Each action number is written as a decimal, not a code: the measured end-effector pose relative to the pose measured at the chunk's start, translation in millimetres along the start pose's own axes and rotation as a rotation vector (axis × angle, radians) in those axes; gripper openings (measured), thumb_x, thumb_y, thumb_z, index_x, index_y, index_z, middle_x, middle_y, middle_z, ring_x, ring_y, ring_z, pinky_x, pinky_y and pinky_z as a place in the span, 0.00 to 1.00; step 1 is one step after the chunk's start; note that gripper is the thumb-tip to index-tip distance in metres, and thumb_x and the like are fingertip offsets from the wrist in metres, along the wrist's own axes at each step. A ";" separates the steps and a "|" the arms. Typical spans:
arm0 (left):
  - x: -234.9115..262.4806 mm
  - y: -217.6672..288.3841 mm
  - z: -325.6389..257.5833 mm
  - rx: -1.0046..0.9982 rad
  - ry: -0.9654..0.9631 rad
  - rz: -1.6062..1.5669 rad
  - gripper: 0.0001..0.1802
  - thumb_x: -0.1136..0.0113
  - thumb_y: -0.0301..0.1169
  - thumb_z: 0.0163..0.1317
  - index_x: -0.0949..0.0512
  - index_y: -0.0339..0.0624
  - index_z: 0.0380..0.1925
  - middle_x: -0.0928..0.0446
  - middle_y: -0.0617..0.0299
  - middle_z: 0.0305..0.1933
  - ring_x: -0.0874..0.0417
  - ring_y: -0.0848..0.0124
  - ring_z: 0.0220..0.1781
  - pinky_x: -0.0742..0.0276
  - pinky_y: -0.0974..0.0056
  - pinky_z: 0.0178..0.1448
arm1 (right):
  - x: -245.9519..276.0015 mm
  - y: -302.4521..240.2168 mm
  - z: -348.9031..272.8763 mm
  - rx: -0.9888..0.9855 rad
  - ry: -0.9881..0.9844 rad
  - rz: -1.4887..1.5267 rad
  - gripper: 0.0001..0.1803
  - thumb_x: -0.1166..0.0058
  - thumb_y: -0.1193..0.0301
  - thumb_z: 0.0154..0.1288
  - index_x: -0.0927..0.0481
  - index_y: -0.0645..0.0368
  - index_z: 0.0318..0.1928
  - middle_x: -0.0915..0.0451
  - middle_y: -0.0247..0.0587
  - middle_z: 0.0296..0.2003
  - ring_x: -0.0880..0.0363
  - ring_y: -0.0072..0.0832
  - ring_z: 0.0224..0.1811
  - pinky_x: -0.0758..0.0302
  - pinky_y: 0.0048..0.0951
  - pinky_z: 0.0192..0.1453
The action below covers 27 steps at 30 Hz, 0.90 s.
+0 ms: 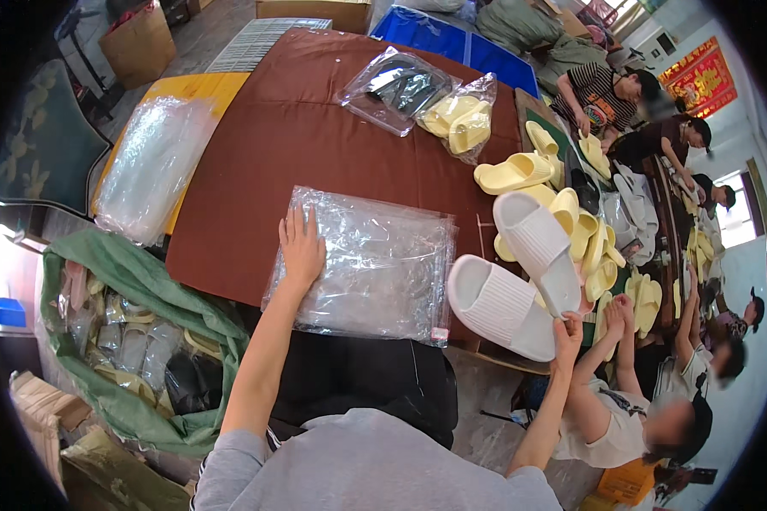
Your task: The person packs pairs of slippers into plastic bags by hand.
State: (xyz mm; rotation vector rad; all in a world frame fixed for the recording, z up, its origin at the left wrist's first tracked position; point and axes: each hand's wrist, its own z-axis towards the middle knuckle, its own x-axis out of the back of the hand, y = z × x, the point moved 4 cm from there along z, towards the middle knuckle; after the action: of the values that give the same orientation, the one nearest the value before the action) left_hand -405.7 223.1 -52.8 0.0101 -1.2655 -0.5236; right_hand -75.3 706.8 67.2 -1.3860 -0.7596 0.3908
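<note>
A stack of clear plastic bags (375,277) lies at the near edge of the brown-covered table (273,128). My left hand (302,249) rests flat on the stack's left part, fingers stretched out. To the right, my right hand (568,338) grips a pair of pale grey-white slide slippers (496,300) by their lower right ends. The two slippers fan apart, their ribbed straps facing up, above the table's right edge. Farther back lie a bagged pair of yellow slippers (458,119) and a bagged dark pair (405,89).
Loose yellow slippers (516,173) crowd the bench at right, where several co-workers (601,94) handle footwear. A green sack (111,247) of bagged slippers stands at lower left. More clear bags (158,157) lie on a yellow board, beside a dark chair (47,140). A blue bin (452,43) stands behind the table.
</note>
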 end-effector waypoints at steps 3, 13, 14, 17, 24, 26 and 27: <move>12.2 13.8 11.9 -0.121 0.108 -0.071 0.33 0.44 0.28 0.60 0.36 0.32 0.66 0.43 0.45 0.74 0.43 0.48 0.75 0.52 0.43 0.77 | -61.4 -14.5 -6.0 0.052 -0.065 0.028 0.13 0.39 0.80 0.59 0.23 0.57 0.44 0.24 0.28 0.37 0.28 0.19 0.38 0.30 0.21 0.45; -24.8 -17.6 11.6 -0.046 -0.154 -0.067 0.47 0.42 0.49 0.62 0.49 0.37 0.74 0.52 0.48 0.79 0.50 0.51 0.79 0.56 0.46 0.80 | -189.0 67.5 -14.0 -0.261 -0.364 0.076 0.11 0.37 0.79 0.60 0.20 0.58 0.44 0.22 0.28 0.32 0.27 0.14 0.34 0.31 0.20 0.38; -25.2 -18.9 10.7 -0.037 -0.126 -0.102 0.48 0.42 0.51 0.62 0.49 0.37 0.74 0.53 0.48 0.79 0.51 0.50 0.79 0.56 0.46 0.80 | -186.5 74.9 -14.7 -0.306 -0.317 0.071 0.11 0.37 0.79 0.60 0.20 0.59 0.44 0.21 0.29 0.33 0.26 0.15 0.35 0.30 0.21 0.39; -29.0 -18.5 12.6 0.001 -0.083 -0.048 0.51 0.41 0.56 0.59 0.48 0.37 0.74 0.51 0.45 0.78 0.52 0.49 0.79 0.57 0.47 0.80 | -180.7 86.9 -19.9 -0.327 -0.255 0.066 0.11 0.38 0.79 0.61 0.21 0.60 0.44 0.20 0.32 0.34 0.23 0.17 0.36 0.28 0.22 0.40; 3.0 -11.2 37.3 0.048 -0.363 0.029 0.59 0.30 0.59 0.45 0.46 0.54 0.75 0.53 0.41 0.78 0.50 0.46 0.78 0.55 0.36 0.74 | -152.9 82.3 -40.6 -0.336 -0.078 0.261 0.13 0.36 0.78 0.60 0.20 0.59 0.46 0.19 0.33 0.35 0.23 0.19 0.38 0.27 0.22 0.43; 7.9 -4.4 32.8 -0.087 -0.180 0.001 0.54 0.31 0.56 0.49 0.45 0.54 0.75 0.55 0.47 0.80 0.57 0.47 0.80 0.62 0.34 0.76 | -125.5 74.0 -31.0 -0.289 0.037 0.212 0.14 0.37 0.76 0.61 0.20 0.59 0.47 0.20 0.34 0.39 0.23 0.21 0.41 0.27 0.25 0.46; 13.0 -7.2 22.8 -0.154 -0.087 -0.024 0.52 0.32 0.55 0.52 0.44 0.54 0.74 0.56 0.48 0.80 0.59 0.47 0.81 0.65 0.33 0.76 | -118.8 58.4 -20.3 -0.257 0.100 0.172 0.14 0.37 0.76 0.61 0.21 0.60 0.48 0.20 0.34 0.41 0.23 0.22 0.42 0.26 0.26 0.47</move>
State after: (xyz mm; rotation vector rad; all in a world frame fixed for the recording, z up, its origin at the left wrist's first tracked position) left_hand -426.5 218.1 -35.9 -0.1285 -1.3078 -0.6469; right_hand -135.2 623.8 -19.1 -1.7073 -0.6259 0.3633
